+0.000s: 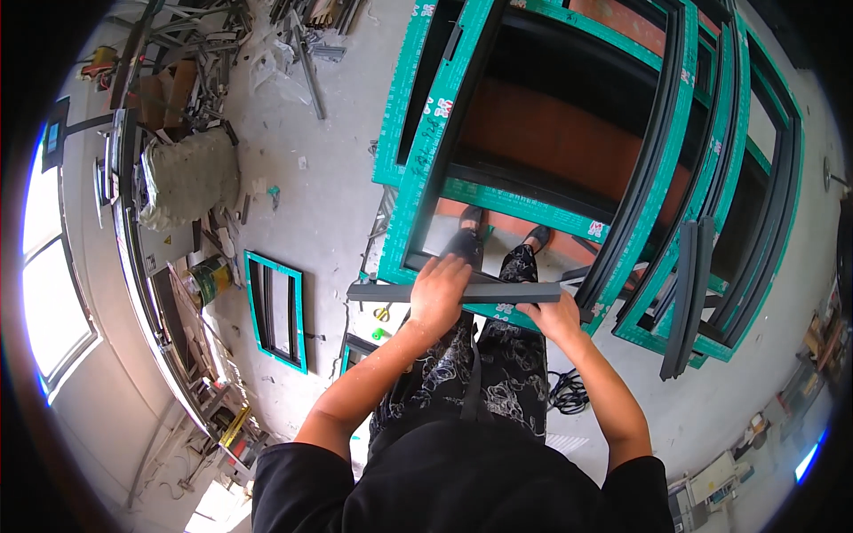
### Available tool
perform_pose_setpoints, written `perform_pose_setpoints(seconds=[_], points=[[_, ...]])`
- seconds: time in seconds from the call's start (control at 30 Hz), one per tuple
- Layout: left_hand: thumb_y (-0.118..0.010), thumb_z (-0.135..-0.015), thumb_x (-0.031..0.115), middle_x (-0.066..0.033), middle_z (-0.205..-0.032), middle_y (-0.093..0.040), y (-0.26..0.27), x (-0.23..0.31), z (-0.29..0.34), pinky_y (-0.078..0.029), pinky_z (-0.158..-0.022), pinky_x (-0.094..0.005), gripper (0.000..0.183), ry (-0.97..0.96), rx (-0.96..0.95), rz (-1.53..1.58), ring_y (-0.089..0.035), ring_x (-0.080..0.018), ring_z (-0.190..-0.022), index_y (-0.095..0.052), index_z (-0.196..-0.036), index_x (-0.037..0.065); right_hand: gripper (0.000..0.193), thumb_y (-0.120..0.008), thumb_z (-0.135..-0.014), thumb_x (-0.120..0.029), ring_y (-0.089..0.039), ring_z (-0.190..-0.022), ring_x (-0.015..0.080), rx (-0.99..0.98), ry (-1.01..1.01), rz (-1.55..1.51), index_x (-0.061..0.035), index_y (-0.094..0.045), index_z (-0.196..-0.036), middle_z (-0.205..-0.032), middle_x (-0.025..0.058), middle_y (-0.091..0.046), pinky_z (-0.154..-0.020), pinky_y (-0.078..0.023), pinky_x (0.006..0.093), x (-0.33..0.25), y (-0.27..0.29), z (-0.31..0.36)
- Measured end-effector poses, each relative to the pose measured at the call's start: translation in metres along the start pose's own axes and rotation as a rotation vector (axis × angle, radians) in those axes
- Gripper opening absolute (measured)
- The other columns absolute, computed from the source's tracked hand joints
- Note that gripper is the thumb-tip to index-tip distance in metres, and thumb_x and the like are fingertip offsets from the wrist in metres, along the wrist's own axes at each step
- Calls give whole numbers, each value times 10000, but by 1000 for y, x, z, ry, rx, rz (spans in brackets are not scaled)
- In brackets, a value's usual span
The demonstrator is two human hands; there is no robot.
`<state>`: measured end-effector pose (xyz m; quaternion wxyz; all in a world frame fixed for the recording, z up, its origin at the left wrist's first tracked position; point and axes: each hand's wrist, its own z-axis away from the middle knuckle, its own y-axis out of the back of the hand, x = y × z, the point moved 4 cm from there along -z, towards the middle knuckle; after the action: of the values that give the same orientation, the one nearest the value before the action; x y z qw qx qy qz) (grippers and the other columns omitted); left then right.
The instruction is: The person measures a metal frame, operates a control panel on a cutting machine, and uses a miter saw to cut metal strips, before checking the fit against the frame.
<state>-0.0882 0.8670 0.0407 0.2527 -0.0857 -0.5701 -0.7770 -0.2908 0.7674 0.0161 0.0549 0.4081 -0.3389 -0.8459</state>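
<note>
"Starting from the left, what was there?"

"A small green-edged frame point(301, 324) lay at centre left of the picture, perhaps set aside to leave room to work."

"And the hands?"

"At the centre, the left hand point(441, 289) lay palm down across the dark grey bar point(506, 292), fingers past its far edge. I couldn't tell whether it clasped the bar or only pressed on it. The bar ran level in front of the person's legs."

"The right hand?"

"Just right of centre, the right hand point(557, 317) grasped the bar near its right end, presumably to steady it."

"Beyond that?"

"A large green-edged frame point(533, 211) filled the upper centre. Loose dark bars point(689, 298) leaned across other frames at centre right, probably for easy reach."

"Any labels?"

"At left, a pale panel point(178, 255) carried a yellow triangular warning sticker point(167, 239). The large frame's green film had rows of pale print and reddish marks, with dark handwriting on its left rail; most was too small to make out. I saw no label on the grey bar."
</note>
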Motion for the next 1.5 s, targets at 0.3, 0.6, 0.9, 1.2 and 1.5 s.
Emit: perform_pose_setpoints(seconds=[0.3,0.6,0.9,1.2,1.5], points=[[-696,-644,30,-87,-1078,-654,-10,-11,-9,-409,-1041,-429,448,48,-75,85,-600,-291,-1073,-645,-1087,81,263,-771,-742,-306,-618,-812,336,3,29,70,-113,-705,-909,-805,93,-637,-716,-481,454,12,4,-9],[-641,-673,34,-109,-975,-677,-8,-17,-24,-490,-813,-434,311,70,-55,74,-629,-349,-909,-680,-976,93,288,-759,-751,-348,-624,-754,338,162,140,154,-80,-689,-829,-789,114,-629,-687,-491,462,26,-4,-22],[-654,-670,27,-98,-945,-668,3,-18,-18,-478,-839,-416,279,52,-110,56,-619,-323,-925,-687,-939,96,320,-723,-783,-375,-640,-883,315,-69,-67,-23,-128,-700,-984,-861,85,-677,-762,-474,457,19,-28,-8],[-667,-686,43,-93,-994,-658,6,-18,-19,-486,-853,-425,336,73,-245,-8,-613,-334,-963,-682,-1016,106,251,-725,-761,-333,-633,-879,286,-7,-54,59,-126,-707,-903,-867,74,-663,-750,-451,447,7,-28,-6],[-680,-685,53,-90,-1048,-644,3,-21,-24,-492,-855,-422,388,83,-291,-80,-611,-326,-995,-666,-1067,117,291,-765,-732,-327,-649,-890,265,148,-67,-67,-117,-702,-923,-837,64,-669,-796,-474,428,11,-34,2]])
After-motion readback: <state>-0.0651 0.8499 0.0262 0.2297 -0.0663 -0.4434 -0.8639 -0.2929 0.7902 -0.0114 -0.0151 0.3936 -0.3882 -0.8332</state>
